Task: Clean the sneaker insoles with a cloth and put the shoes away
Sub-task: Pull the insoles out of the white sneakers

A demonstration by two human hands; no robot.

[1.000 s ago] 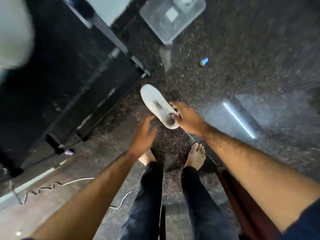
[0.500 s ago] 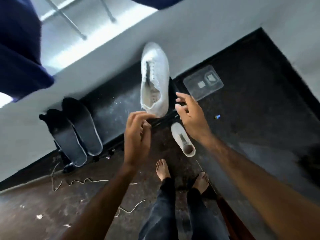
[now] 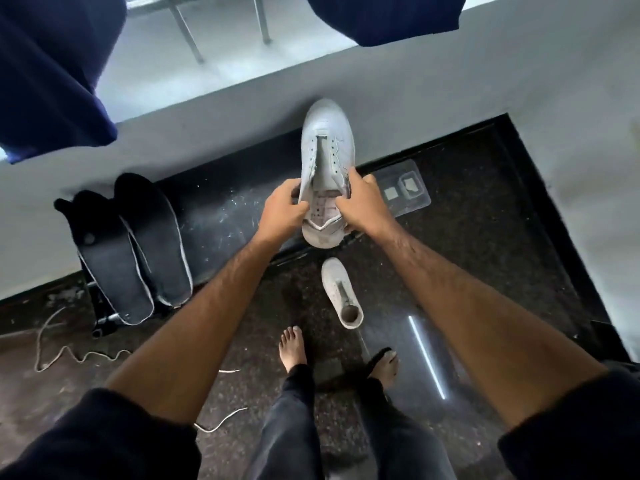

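We hold a white sneaker (image 3: 327, 147) up in front of us with both hands, toe pointing away towards the grey wall (image 3: 450, 98). Our left hand (image 3: 280, 211) grips the left side of the shoe's collar, fingers curled over the rim with the thumb reaching into the opening. Our right hand (image 3: 365, 206) grips the right side the same way, fingers wrapped around the outside and thumb at the rim. Between our thumbs the pale lining inside the shoe shows; the lace holes are unlaced.

The second white sneaker (image 3: 341, 292) lies on the dark speckled floor (image 3: 485, 271) below the held one, just ahead of our bare feet (image 3: 294, 348), its opening turned towards us. Two dark insoles (image 3: 138, 244) lean side by side against the black skirting at the left, well apart from our hands. A loose white lace (image 3: 69, 351) trails over the floor near the insoles. A clear plastic tray (image 3: 405, 192) sits on the floor just right of our right hand, close to the wall. The floor to the right, towards the black border at the corner, lies open. Dark blue fabric (image 3: 52, 71) hangs across the upper left and top edge of the view.
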